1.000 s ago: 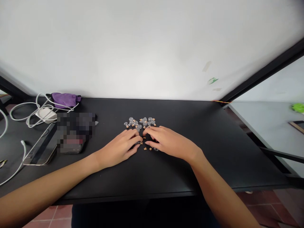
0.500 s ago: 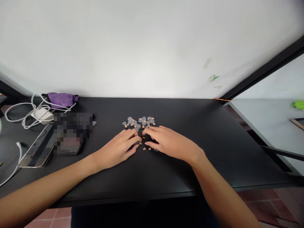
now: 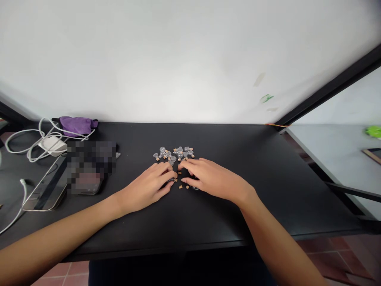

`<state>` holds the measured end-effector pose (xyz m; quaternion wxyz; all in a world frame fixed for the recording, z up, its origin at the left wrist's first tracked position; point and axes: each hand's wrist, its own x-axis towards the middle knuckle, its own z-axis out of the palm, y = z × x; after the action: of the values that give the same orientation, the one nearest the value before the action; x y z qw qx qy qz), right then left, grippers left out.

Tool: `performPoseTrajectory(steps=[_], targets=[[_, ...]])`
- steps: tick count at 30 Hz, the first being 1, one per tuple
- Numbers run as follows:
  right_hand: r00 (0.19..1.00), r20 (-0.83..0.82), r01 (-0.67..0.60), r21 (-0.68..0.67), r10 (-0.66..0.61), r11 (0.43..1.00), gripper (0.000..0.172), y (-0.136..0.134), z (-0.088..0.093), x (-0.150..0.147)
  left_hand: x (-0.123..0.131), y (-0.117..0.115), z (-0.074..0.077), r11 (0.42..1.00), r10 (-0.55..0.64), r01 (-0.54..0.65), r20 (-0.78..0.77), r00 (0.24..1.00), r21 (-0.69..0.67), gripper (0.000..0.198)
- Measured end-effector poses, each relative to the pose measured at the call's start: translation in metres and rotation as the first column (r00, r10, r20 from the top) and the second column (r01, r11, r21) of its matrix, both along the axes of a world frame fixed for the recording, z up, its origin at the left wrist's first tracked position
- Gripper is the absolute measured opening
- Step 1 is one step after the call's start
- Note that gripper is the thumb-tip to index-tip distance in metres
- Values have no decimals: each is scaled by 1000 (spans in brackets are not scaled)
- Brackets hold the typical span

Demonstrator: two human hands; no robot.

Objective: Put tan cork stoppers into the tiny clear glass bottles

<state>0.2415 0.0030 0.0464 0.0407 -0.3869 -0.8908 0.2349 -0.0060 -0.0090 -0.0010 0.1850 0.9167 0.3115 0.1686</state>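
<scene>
- While both hands rested on the black worktop (image 3: 268,190), the left hand (image 3: 145,187) and right hand (image 3: 214,179) nearly met at the tips, fingers (image 3: 165,171) curled down. Whether they gripped anything could not be told.
- Tiny corked glass bottles (image 3: 174,153) lay clustered just beyond the fingertips.
- Loose corks (image 3: 182,186) lay between the two thumbs.
- White cable (image 3: 35,147) lay well left of the left fingers.

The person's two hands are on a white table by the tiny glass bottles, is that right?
Not quite: the table is black, not white. The head view shows the left hand and the right hand resting on it, close to the tiny glass bottles.
</scene>
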Motion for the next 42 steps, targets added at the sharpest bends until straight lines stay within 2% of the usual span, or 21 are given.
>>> performPoseTrajectory(steps=[17,42], targets=[[1000,-10,22,-6,-22,1000,19,4,1,0,1,-1,3,1000,8,-8,-4,1000,-14,18],[999,-24,47,-24,-47,999,11,4,5,-3,1,-3,2,1000,13,-14,-12,1000,-28,17]])
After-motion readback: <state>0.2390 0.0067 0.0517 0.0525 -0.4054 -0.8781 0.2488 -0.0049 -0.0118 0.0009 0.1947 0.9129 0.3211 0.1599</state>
